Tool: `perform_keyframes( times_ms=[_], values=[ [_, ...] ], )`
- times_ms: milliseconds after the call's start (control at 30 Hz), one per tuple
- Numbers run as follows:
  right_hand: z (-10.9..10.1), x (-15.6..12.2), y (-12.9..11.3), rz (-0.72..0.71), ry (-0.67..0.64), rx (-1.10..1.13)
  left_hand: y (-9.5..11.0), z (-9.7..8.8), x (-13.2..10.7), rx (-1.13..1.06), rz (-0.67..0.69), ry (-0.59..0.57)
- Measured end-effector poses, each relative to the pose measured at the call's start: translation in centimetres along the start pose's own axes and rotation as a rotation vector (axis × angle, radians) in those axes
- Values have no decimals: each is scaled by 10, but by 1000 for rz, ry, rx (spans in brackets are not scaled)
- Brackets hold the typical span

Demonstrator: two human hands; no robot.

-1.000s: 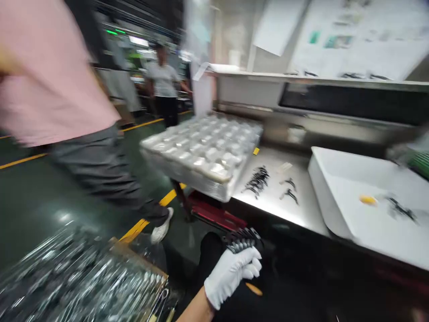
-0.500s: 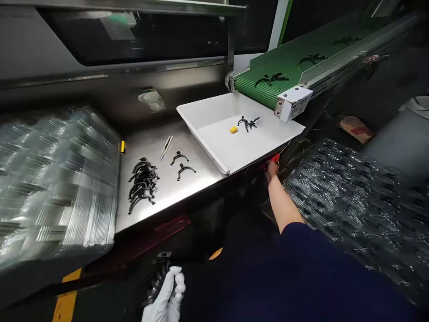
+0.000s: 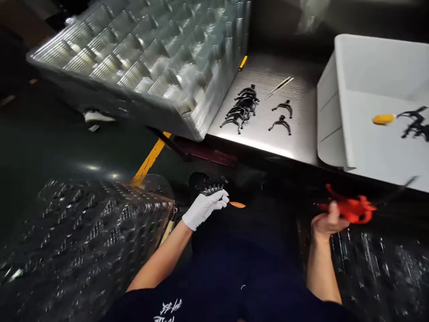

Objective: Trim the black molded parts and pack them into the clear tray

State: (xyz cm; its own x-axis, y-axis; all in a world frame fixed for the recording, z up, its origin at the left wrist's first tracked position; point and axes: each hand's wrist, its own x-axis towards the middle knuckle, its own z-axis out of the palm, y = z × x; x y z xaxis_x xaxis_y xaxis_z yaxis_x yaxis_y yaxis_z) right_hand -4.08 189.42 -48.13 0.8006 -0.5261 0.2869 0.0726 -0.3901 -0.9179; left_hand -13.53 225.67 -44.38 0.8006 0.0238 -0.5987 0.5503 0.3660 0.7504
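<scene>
My left hand (image 3: 203,209), in a white glove, is shut on a fanned bundle of black plastic parts (image 3: 212,188). A small orange piece (image 3: 237,205) lies just right of that hand. My bare right hand (image 3: 328,222) grips a red-handled tool (image 3: 350,209), whose working end I cannot make out. It is below the near edge of a white plastic tub (image 3: 368,103). Inside the tub are a yellow piece (image 3: 384,119) and black forked parts (image 3: 415,123). Several similar parts (image 3: 241,107) lie heaped on the steel bench (image 3: 264,143).
A tall stack of clear blister trays (image 3: 134,58) overhangs the bench's left end. Steel tweezers (image 3: 279,87) lie on the bench. More clear trays (image 3: 83,237) sit at lower left, and others (image 3: 375,268) lie at lower right. A yellow floor line (image 3: 149,163) runs below the bench.
The view has swung left. My right hand has left the tub's lower edge, and the red tool now shows fully. My left hand has risen, still holding the black parts.
</scene>
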Motion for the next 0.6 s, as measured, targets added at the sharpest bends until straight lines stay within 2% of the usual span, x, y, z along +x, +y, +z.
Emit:
perform_keyframes(
  times_ms=[33, 100, 167, 233, 300, 367, 467, 600],
  values=[
    [5, -24, -6, -95, -164, 25, -4, -6, 6, 17, -8, 6],
    [19, -58, -20, -215, -677, 56, -13, -18, 21, 42, -17, 20],
    [41, -71, -33, -235, -1152, -30, -20, -32, 38, 83, -26, 26],
    [65, -64, -43, -180, -1437, -216, -26, -49, 55, 146, -47, 30],
    [88, -49, -48, -125, -1595, -370, -32, -66, 72, 219, -74, 46],
    [104, -34, -50, -123, -1691, -455, -39, -82, 87, 305, -108, 71],
    [120, -22, -53, -196, -1699, -622, -54, -100, 107, 458, -178, 93],
    [133, -20, -53, -320, -1665, -770, -73, -107, 129, 651, -252, 36]
  ],
)
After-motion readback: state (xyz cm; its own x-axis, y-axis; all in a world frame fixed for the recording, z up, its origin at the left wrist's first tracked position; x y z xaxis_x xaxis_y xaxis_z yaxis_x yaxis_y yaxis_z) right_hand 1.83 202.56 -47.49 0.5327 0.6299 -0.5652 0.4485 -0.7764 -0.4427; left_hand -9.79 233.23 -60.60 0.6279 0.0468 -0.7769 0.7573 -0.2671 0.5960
